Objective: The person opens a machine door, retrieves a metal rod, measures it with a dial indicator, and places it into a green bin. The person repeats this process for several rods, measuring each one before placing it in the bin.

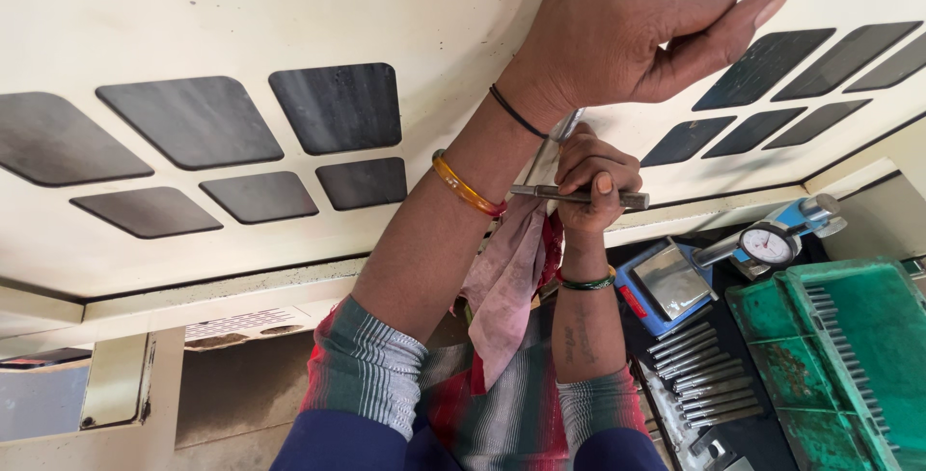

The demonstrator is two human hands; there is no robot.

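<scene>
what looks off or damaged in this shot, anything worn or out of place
The green tray at lower right is worn: brown rust-like patches show on its rim and floor. The cream panel has smudges. The right hand grips a metal rod over a pink cloth; the left hand rests on the panel.

The left hand rests on a cream panel with dark rounded cutouts, fingers curled. Just below it, the right hand grips a slim metal tool held horizontally, with a pink cloth hanging beneath. At the near right lie a dial gauge, a row of metal pins and a green tray.
</scene>
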